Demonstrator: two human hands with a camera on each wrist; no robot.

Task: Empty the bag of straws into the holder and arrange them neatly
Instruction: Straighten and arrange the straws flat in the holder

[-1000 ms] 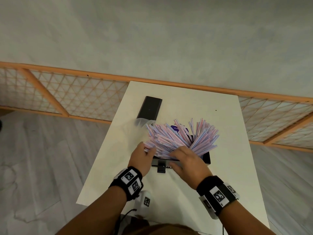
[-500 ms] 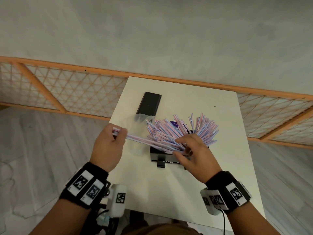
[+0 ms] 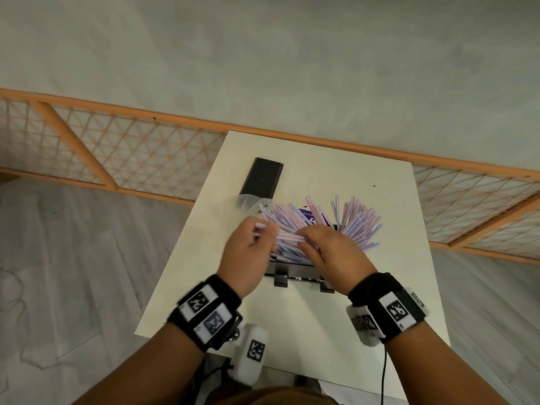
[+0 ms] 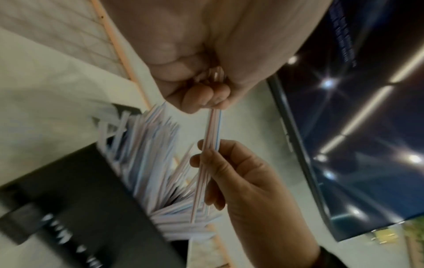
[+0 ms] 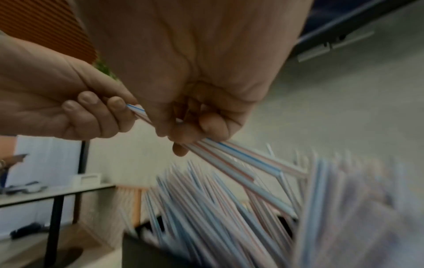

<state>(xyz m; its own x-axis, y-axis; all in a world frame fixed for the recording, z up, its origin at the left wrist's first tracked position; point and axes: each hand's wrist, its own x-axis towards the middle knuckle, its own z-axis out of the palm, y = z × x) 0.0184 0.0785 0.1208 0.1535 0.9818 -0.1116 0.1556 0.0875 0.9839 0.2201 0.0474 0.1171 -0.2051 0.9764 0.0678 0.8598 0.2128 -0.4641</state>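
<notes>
Left hand (image 3: 248,255) and right hand (image 3: 330,252) both in pinching grip on small bundle of striped straws (image 3: 287,237) above black holder (image 3: 295,268) on white worktop (image 3: 336,171); remaining straws (image 3: 359,223) fan out of holder untidily.

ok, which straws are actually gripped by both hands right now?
The small bundle of straws lying roughly level between the left hand and right hand, each pinching one end. The other straws fan loose from the black holder.
</notes>
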